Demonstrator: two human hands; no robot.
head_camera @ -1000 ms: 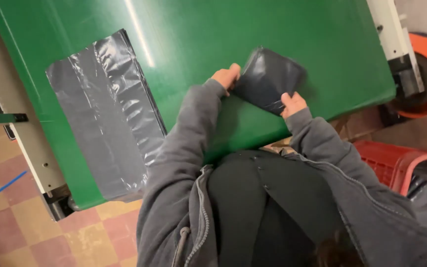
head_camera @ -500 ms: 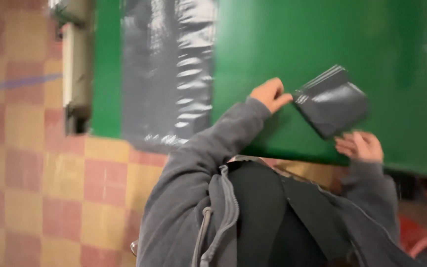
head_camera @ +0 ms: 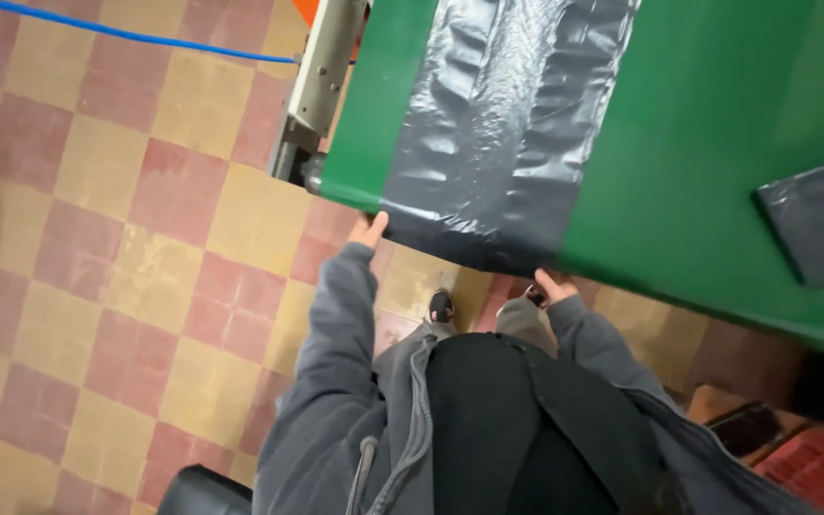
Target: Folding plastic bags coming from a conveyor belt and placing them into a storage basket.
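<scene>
A long grey plastic bag [head_camera: 503, 124] lies flat on the green table [head_camera: 717, 105], its near end hanging over the table's front edge. My left hand [head_camera: 370, 230] pinches the bag's near left corner at the table edge. My right hand [head_camera: 551, 285] grips the bag's near right corner, just below the edge. Both arms wear grey sleeves. A folded dark grey bag [head_camera: 820, 219] rests on the table at the far right, apart from both hands.
The floor is red and yellow checkered tile [head_camera: 97, 248]. A beige metal table frame [head_camera: 321, 81] stands at the table's left end, with a blue cable [head_camera: 116, 31] running across the floor behind it. A red crate [head_camera: 817, 467] sits low on the right.
Both hands left the folded dark bag, which now lies on the table at the right. They moved left and took hold of the near corners of the long flat bag.
</scene>
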